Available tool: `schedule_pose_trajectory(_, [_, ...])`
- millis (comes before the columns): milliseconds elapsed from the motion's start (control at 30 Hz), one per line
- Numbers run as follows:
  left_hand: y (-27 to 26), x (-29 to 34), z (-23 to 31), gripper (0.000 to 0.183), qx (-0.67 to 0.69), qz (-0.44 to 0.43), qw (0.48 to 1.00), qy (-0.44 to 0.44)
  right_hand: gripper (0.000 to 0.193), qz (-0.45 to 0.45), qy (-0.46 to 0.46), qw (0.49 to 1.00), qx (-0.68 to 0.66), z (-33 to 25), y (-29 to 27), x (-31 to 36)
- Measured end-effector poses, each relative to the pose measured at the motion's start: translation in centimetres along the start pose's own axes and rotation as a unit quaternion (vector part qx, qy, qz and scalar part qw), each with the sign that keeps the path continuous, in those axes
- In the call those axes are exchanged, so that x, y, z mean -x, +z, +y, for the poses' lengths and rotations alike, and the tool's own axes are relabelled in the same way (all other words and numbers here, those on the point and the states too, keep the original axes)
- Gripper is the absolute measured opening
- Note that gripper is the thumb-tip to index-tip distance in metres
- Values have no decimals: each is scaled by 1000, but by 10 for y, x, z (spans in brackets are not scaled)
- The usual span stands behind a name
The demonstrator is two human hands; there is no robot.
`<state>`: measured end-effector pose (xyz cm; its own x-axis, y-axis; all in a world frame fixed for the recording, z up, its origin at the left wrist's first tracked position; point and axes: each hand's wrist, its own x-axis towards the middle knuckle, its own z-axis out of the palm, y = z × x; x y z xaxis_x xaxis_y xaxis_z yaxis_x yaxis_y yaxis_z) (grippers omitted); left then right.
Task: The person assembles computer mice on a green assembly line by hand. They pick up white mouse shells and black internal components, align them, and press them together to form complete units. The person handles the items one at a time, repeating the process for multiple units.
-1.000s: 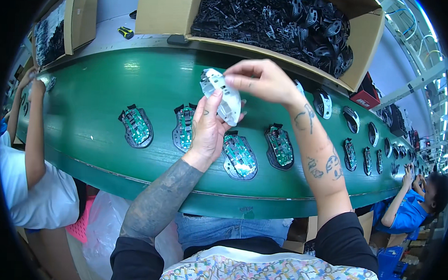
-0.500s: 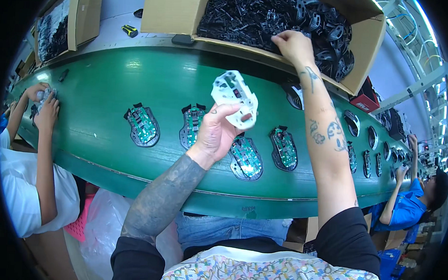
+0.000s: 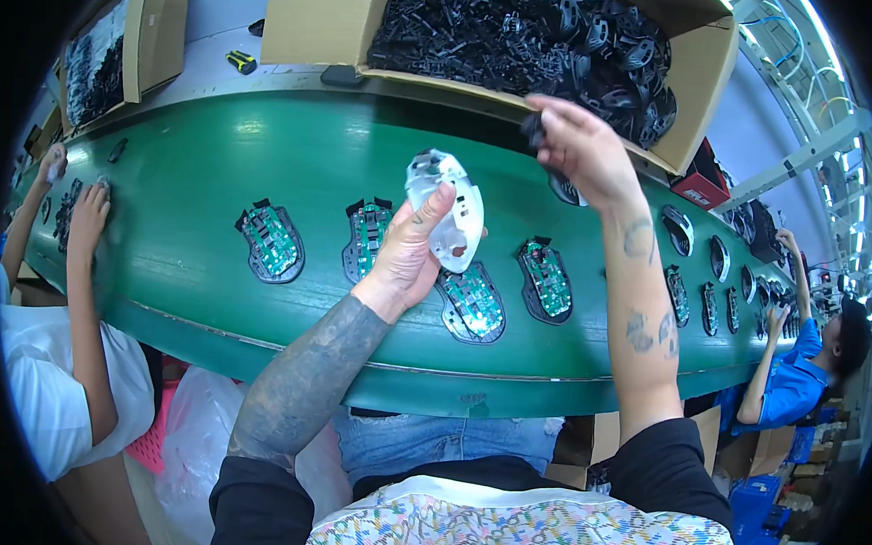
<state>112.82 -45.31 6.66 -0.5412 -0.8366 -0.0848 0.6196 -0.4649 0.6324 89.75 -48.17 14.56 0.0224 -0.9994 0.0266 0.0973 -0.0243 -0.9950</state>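
Note:
My left hand (image 3: 404, 260) grips a white plastic mouse shell (image 3: 465, 212) above the green belt, thumb across its face. The shell is tilted, with small openings in it. In the fingertips of my right hand (image 3: 594, 155) is a small black plastic part (image 3: 533, 132), slightly blurred, just in front of an open cardboard box (image 3: 315, 23). Loose black plastic parts (image 3: 453, 47) fill that box. Under and beside my left hand lie black mouse bases with green circuit boards: one (image 3: 368, 234) partly behind the hand, another (image 3: 473, 307) below the shell.
Further mouse bases (image 3: 272, 245) (image 3: 549, 284) lie on the green belt (image 3: 178, 225). Dark mouse covers (image 3: 678, 231) sit at the right. Co-workers' hands (image 3: 91, 208) work at both ends. A yellow cutter (image 3: 241, 62) and a red-black box (image 3: 702, 178) stand behind the belt.
My right hand has come out of the box toward me, now with a black part in its fingers. My left hand has turned the white shell over to a different side.

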Motion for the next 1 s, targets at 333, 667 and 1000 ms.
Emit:
schedule_pose_trajectory(333, [14,10,-3,52,-95,-22,995,-12,25,-1,-147,979,141,31,58,85])
schedule_pose_trajectory(667, [9,13,3,77,-211,-92,973,25,42,68,-119,987,83,45,73,92])
schedule_pose_trajectory(1000, [9,10,27,83,-308,-92,947,-27,35,81,-129,959,240,32,69,94])
